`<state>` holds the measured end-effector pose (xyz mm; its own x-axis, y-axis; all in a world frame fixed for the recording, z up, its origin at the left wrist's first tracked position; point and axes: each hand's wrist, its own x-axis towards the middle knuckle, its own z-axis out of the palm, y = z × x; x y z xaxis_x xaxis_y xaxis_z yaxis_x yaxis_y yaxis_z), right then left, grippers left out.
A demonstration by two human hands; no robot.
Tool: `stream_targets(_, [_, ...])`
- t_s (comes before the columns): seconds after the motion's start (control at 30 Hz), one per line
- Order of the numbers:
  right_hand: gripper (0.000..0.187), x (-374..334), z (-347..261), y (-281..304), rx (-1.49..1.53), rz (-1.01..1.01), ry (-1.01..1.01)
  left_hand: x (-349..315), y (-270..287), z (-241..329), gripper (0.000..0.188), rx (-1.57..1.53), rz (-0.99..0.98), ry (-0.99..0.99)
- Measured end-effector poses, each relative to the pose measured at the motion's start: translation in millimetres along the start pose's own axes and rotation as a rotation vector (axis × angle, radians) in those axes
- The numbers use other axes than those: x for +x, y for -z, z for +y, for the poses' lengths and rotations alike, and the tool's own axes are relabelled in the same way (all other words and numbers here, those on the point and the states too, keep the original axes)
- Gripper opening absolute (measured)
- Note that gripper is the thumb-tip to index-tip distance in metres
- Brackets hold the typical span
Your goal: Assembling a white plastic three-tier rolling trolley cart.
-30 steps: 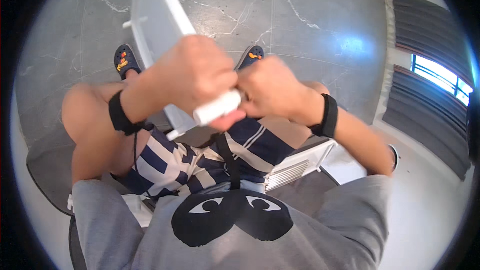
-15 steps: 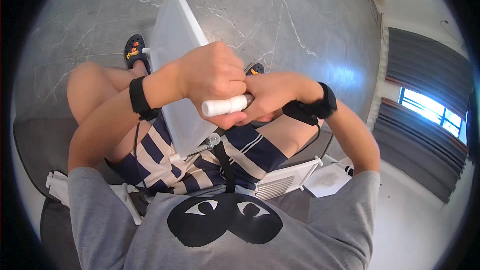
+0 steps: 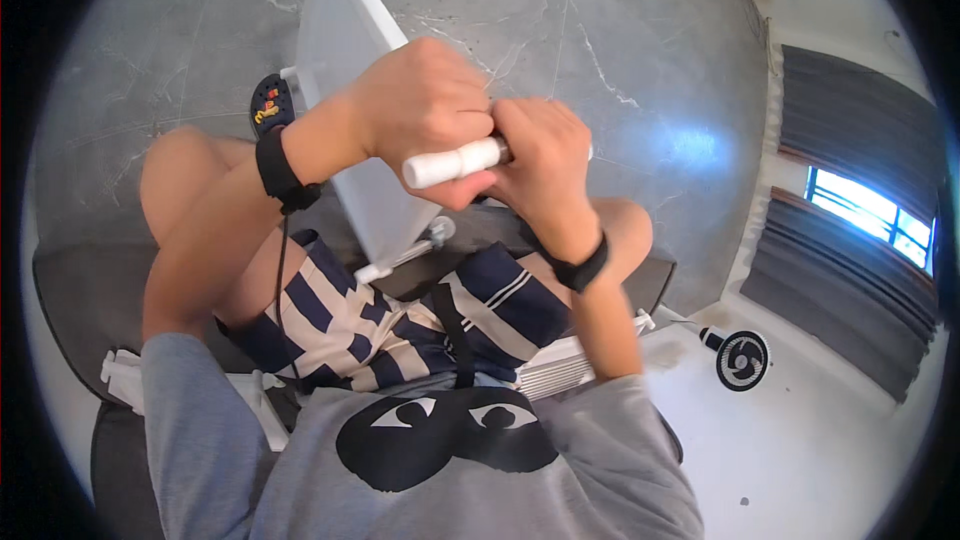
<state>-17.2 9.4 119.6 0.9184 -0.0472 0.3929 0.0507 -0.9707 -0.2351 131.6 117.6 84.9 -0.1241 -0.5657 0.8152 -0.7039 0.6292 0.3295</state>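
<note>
Both of my hands are raised in front of me, close together around a white tube with ringed, stepped sections. My left hand is closed over it, its thumb beneath the tube. Just to the right, my right hand is wrapped round the same piece, where a short greyish section shows between the fingers. A bit of white sticks out past the right hand. Behind my left hand and wrist stands a white framed panel, tilted, with a metal rod and clear round knob at its near corner. My hands hide whether tube and panel join.
I sit on a dark grey sofa. White frame parts lie at my left, and a white slatted piece at my right. A black-and-white fan stands farther right. Grey curtains hang by a window.
My right hand has turned, with its forearm swung inward and more upright. Both hands and the tube have moved up a little. The panel has shifted farther from me.
</note>
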Motion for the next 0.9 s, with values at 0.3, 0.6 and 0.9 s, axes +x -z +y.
stream_targets(0.3, [0.025, 59.6, 22.1, 21.3, 0.792, -1.711, -0.43, -0.2, -11.8, 11.8, 0.026, -0.091, -0.005, -0.116])
stream_targets(0.6, [0.015, -3.9, 2.0, 18.1, -0.006, -0.447, 0.149, -12.1, 6.9, 16.2, 0.027, -0.091, -0.114, -0.001])
stream_targets(0.9, [0.014, -115.1, 60.1, 84.7, 0.292, 0.822, -0.802, -43.9, 6.6, -17.6, 0.023, -0.113, -0.052, 0.139])
